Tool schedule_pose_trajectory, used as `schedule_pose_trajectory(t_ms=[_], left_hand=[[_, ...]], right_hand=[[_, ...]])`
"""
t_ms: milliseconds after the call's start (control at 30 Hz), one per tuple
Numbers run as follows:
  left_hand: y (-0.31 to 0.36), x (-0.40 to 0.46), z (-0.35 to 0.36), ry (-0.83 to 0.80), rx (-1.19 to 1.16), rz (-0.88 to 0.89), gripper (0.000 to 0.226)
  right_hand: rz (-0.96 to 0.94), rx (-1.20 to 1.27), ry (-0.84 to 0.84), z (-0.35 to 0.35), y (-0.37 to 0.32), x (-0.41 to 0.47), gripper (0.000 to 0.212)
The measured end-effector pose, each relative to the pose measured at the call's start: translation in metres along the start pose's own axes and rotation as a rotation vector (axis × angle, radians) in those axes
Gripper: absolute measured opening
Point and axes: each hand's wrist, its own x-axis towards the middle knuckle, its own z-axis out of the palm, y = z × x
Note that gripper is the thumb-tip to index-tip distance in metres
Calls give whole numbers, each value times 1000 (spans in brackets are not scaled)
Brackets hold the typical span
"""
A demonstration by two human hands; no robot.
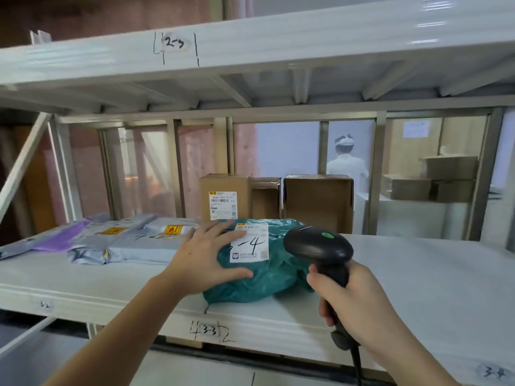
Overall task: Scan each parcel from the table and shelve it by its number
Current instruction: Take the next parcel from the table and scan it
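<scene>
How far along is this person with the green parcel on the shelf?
Done: several grey mailers and a labelled box already lie on the shelf. In hand: the left hand lies flat on the green parcel, marked with a handwritten 4, while the right hand grips the scanner. Left: letting go; the table of waiting parcels is out of view.

Head view, forward and down, close over shelf (117, 291).

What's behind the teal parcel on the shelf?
Behind the teal parcel stand brown cardboard boxes, one labelled. Their lower parts are hidden by the parcel and the scanner.
</scene>
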Motion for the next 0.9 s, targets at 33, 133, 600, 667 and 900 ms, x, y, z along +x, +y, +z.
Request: schedule_pose_trajectory(t_ms=[33,133,600,667,900], left_hand=[[-3,0,4,-8,41,17,113],[-8,2,11,44,81,43,98],[-46,2,5,101,14,22,76],[-48,2,5,103,9,19,76],[-37,-5,0,99,125,-1,78]], right_hand=[[6,0,3,1,1,-1,8],[21,-16,-1,4,3,-2,9],[26,-55,30,2,-7,-20,7],[32,-61,36,2,-9,-24,7],[50,-112,61,0,-15,-37,4]])
